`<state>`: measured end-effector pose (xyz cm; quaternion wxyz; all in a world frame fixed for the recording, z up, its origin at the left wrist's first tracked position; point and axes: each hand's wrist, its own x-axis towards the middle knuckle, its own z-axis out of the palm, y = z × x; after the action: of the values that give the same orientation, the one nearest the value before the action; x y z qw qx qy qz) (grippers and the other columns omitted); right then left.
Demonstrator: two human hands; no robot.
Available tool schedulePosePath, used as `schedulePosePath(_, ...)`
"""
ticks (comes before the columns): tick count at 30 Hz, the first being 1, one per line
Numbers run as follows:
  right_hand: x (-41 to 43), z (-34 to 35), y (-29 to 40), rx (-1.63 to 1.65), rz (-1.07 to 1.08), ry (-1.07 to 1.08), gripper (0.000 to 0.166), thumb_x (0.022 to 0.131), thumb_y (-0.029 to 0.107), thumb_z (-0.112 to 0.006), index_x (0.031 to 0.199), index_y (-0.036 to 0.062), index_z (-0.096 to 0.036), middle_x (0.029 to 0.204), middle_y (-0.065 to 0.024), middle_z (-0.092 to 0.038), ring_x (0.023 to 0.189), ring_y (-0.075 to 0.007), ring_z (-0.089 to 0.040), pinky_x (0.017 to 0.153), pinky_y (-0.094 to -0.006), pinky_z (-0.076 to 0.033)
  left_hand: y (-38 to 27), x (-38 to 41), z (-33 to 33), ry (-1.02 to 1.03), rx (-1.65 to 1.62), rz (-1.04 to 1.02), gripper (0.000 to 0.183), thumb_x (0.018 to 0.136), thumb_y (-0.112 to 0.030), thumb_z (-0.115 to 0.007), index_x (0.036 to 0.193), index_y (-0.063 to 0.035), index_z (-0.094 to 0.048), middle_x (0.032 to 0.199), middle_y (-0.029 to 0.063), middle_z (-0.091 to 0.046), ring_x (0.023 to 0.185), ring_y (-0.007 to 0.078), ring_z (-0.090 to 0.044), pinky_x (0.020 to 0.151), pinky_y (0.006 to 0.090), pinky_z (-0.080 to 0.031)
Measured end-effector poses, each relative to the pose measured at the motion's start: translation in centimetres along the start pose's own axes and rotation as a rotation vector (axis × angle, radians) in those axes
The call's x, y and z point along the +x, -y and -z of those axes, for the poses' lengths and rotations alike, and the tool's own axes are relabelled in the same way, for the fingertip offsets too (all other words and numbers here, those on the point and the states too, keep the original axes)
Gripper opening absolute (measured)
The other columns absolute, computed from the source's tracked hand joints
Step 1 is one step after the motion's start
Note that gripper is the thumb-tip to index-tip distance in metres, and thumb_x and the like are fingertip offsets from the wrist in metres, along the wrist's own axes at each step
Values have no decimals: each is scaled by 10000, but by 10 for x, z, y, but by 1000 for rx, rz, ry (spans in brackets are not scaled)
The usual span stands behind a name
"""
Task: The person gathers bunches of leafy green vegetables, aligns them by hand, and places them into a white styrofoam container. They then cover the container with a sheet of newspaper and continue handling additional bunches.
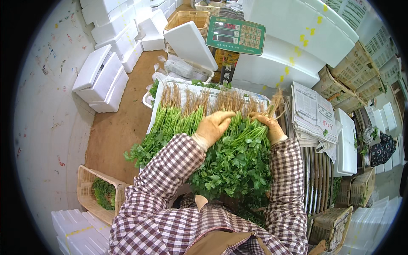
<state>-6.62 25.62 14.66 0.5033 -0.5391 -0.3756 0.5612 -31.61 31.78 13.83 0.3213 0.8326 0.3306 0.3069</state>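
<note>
Bunches of rooted coriander (pixel 188 114) lie side by side on a newspaper-lined white tray (pixel 153 116), roots pointing away from me and leaves towards me. My left hand (pixel 213 128), in a tan glove, is laid over the stems at the middle, its thumb apart from the fingers and nothing visible in its grasp. At the right end, my gloved right hand (pixel 271 126) grips a coriander bunch (pixel 259 129) near its brown roots, which stick up past the fingers. The leaves of that bunch spread towards my body.
A green digital scale display (pixel 236 35) stands beyond the tray. Folded newspapers (pixel 314 108) are stacked to the right. White foam boxes (pixel 102 76) stand at left; a foam lid (pixel 191 44) leans ahead. A plastic crate (pixel 86 178) holding greens sits at lower left.
</note>
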Motion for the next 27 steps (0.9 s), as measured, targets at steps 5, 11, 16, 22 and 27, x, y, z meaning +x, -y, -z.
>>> schedulePosePath(5, -14, 1, -19, 189, 208, 70, 253, 915, 232, -601, 1040, 20, -663, 1004, -90, -693, 935, -195, -648, 876, -322, -510, 0, 20, -22, 272, 85, 227, 394, 970, -340, -576, 1336, -195, -572, 1280, 100, -630, 1164, 225, -609, 1029, 329, -486)
schedulePosePath(11, -23, -6, -15, 205, 120, -38, 421, 956, 403, -569, 1024, -7, -636, 957, -87, -679, 864, -165, -647, 812, -291, -523, 15, 32, -40, 292, 502, -336, 474, 873, -264, -691, 1323, -210, -553, 1343, 68, -554, 1099, 280, -608, 904, 406, -530)
schedulePosePath(16, -51, -36, 4, 157, 199, -161, 380, 984, 383, -522, 951, 16, -612, 891, -81, -663, 786, -147, -623, 733, -284, -514, 44, 34, -50, 690, 559, -337, 515, 932, -455, -580, 1413, -290, -491, 1532, 44, -381, 1405, 286, -347, 1140, 484, -308)
schedulePosePath(22, -119, -74, 50, 331, 358, -67, 203, 957, 226, -564, 901, 33, -587, 803, -110, -641, 723, -185, -638, 677, -328, -574, 69, 27, -54, 698, 401, -325, 485, 982, -465, -507, 1421, -258, -494, 1538, 52, -372, 1449, 279, -266, 1182, 484, -219)
schedulePosePath(27, -159, -80, 86, 514, 577, 57, 174, 955, 202, -580, 873, 49, -593, 805, -132, -667, 714, -199, -690, 655, -344, -624, 71, 19, -55, 603, 405, -372, 482, 978, -443, -536, 1414, -245, -489, 1531, 58, -375, 1433, 281, -296, 1184, 478, -229)
